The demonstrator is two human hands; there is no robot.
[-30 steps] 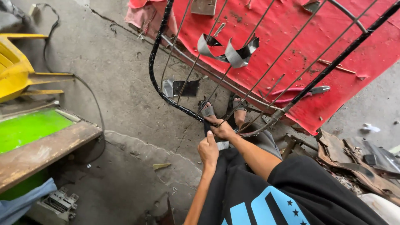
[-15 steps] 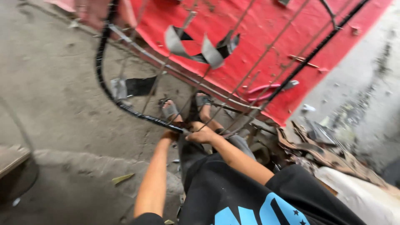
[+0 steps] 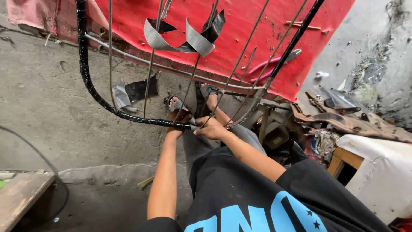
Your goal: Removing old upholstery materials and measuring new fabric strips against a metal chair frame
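Black tape wraps the curved bar of a wire frame [image 3: 92, 92] that stands over the concrete floor [image 3: 38, 111], its thin rods rising past a red sheet [image 3: 240, 38]. Both hands meet at the frame's lowest bend, just in front of the person's sandalled feet [image 3: 206, 92]. The left hand [image 3: 178, 120] has its grip closed around the taped bar where the wrapping ends. The right hand [image 3: 211, 128] is closed on the bare metal just beside it, fingers curled over the bar. Two bent grey strips [image 3: 184, 36] hang high on the rods. Scrap and rusty debris [image 3: 343, 116] lie at the right.
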